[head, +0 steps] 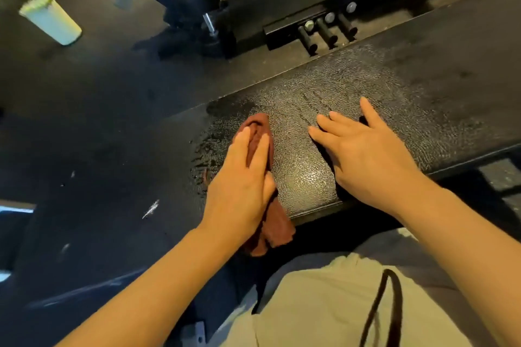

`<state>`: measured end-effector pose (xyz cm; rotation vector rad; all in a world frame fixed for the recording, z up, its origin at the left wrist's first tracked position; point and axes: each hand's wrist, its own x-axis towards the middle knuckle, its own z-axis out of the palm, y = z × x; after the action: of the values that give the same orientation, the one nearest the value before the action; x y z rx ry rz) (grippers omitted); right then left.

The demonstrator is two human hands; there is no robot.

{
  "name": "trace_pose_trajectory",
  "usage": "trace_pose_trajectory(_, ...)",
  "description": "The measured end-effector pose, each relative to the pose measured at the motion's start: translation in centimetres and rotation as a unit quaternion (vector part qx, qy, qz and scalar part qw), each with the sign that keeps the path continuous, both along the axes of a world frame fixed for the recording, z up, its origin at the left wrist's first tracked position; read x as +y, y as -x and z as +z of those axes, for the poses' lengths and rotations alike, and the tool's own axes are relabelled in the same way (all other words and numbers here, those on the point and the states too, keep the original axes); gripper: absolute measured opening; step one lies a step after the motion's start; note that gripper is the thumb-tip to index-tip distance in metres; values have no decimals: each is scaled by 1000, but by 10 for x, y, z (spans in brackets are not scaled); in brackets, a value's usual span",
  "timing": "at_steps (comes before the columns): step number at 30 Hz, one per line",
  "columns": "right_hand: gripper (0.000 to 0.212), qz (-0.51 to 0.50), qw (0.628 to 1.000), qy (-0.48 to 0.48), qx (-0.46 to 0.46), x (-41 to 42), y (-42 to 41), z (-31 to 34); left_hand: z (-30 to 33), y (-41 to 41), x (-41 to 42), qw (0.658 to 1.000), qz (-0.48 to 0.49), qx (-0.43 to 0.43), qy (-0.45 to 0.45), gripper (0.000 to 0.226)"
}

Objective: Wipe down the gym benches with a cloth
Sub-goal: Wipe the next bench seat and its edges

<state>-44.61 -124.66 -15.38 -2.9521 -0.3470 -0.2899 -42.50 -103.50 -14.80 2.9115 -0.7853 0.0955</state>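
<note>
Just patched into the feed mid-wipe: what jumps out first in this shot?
The reddish-brown cloth under the left hand, pressed flat on the near end of the black bench, with one end hanging off the edge. Beside it the right hand rests open on the pad, which shines wet between them. Far left, a pale cup stands on the dark floor.

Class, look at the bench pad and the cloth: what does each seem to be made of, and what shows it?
Bench pad: probably black vinyl or imitation leather; its pebbled grain shines under the light.
Cloth: soft, matte, reddish-brown fabric, perhaps microfibre or cotton; it folds and droops over the pad's edge under the left hand.
</note>
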Motion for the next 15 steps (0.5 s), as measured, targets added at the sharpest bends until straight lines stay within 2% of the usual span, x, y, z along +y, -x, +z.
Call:
trace_pose_trajectory(3, 57, 4, 1000, -13, -4, -3, 7, -3, -7, 15, -56, 999, -39, -18, 8, 63)
trace_pose_trajectory(5, 54, -3, 1000, -22, -8, -9, 13, -4, -5, 20, -70, 999, -31, -18, 16, 60)
trace_pose_trajectory(8, 41, -6, 998, -41, -45, -16, 19, -6, 0, 26, -40, 999, -42, -19, -10, 56)
trace_pose_trajectory(11, 41, -19, 997, -49, -63, -15, 24, -8, 4, 31, 8, 992, -48, -71, -94, 46)
trace_pose_trajectory(15, 39, -22, 996, -59, -61, -13, 28, -11, -1, 33, 2, 999, 9, -52, 6, 53)
